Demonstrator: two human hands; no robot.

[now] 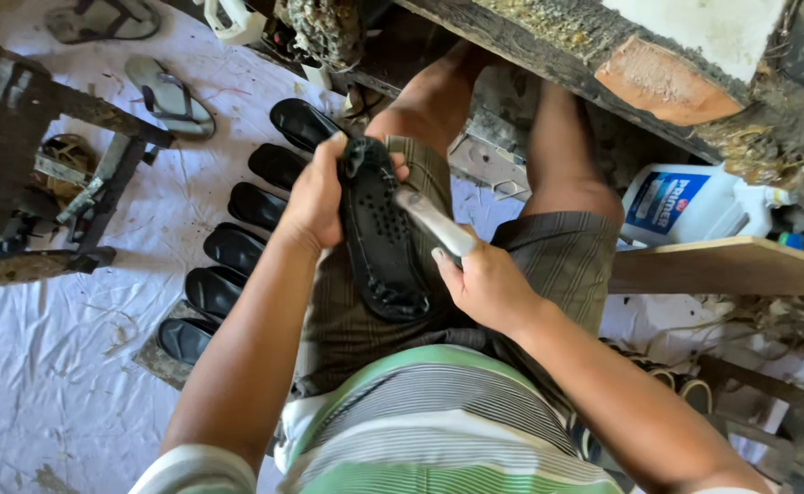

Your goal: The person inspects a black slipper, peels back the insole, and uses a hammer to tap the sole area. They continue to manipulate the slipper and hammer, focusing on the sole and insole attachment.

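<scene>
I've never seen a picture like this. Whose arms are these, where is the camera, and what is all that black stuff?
There is no machine here: these are a person's own two bare hands, filmed by one camera worn on the head, looking down over the lap. The left hand grips the top of a black shoe sole with small holes, resting on the thigh. The right hand holds a pale tool handle against the sole; its working tip is too hidden to tell. On the white sheet to the left lies a row of black soles. A grey sandal lies farther off, and a white jug stands to the right.
</scene>
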